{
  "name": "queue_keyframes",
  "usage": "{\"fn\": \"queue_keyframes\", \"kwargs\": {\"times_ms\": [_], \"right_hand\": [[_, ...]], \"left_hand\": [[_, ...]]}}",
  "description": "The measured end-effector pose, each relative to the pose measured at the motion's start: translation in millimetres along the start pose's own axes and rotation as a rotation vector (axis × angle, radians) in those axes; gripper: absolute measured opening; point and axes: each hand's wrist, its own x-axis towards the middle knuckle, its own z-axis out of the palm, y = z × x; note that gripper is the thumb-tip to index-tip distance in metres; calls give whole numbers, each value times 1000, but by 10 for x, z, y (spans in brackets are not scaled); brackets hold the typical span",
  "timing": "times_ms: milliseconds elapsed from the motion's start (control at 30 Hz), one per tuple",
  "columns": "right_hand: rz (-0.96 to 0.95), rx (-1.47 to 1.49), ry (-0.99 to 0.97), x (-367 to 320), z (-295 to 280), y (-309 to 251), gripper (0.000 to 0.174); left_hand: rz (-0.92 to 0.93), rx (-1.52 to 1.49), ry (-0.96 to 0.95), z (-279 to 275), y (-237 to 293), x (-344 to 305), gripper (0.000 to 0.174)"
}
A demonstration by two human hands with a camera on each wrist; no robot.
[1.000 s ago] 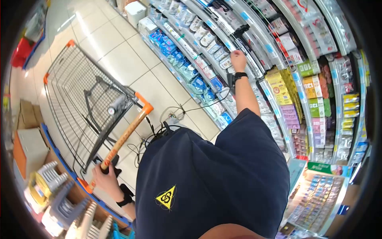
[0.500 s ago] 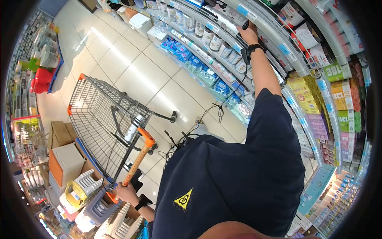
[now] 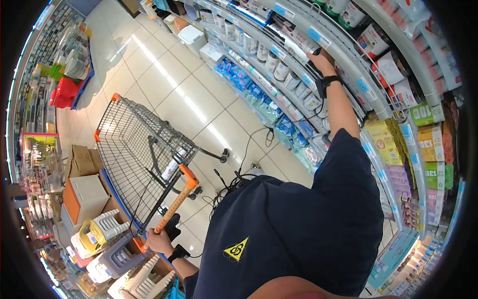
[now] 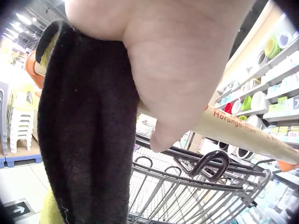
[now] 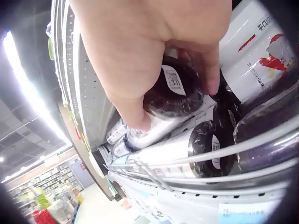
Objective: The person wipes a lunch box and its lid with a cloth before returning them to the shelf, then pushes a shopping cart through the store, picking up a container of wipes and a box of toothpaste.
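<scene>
My right hand (image 3: 323, 62) reaches onto a shelf at the upper right in the head view. Up close in the right wrist view, its thumb and fingers curl round the dark end of a black roll in a white wrapper (image 5: 174, 88), which has a small white label. A similar roll (image 5: 212, 149) lies beside it, behind the wire rail. At the lower left, my left hand (image 3: 159, 240) grips the orange-ended handle (image 3: 172, 212) of a wire shopping cart (image 3: 144, 144). Next to that hand hangs a black fuzzy cloth (image 4: 88, 126), yellow at its edge.
A white wire rail (image 5: 243, 149) runs along the shelf front. Below are white canisters (image 3: 281, 71) and blue packs (image 3: 234, 74). Stacked plastic stools (image 3: 112, 259) and an orange-and-white box (image 3: 84, 199) line the left side. Cables (image 3: 231, 187) hang by my body above the tiled floor.
My right hand went from the shelf edge to farther in and took hold of a roll. The head view swung, showing more aisle; the left hand kept its grip on the cart handle.
</scene>
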Motion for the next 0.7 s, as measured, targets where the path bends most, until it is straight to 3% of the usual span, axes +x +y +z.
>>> {"fn": "queue_keyframes", "kwargs": {"times_ms": [100,133,233,300,333,433,567,600,700], "right_hand": [[-164,110,176,-186,1,-12,84],[-145,281,246,-384,-105,-179,82],[-65,421,271,-714,-107,-286,77],[250,1175,-38,-985,-118,-391,70],[225,1244,-69,-1149,-193,-548,60],[95,1392,-252,-1549,-261,-1058,53],[-162,1258,-619,-2014,-211,-2075,51],[-189,1270,-709,-2174,-78,-2360,51],[-523,988,-885,-2528,332,-3042,56]], "left_hand": [[-21,-27,2,-11,70,17,24],[-23,-29,7,-29,69,4,24],[9,-37,34,-109,99,5,19],[-16,-37,-10,-90,86,10,20],[-27,-40,-17,-100,90,16,20],[13,-95,-51,-102,21,11,24],[-16,-174,-56,-58,-16,6,35],[-13,-163,-18,47,-65,6,32],[-93,-227,11,69,-38,31,23]]}}
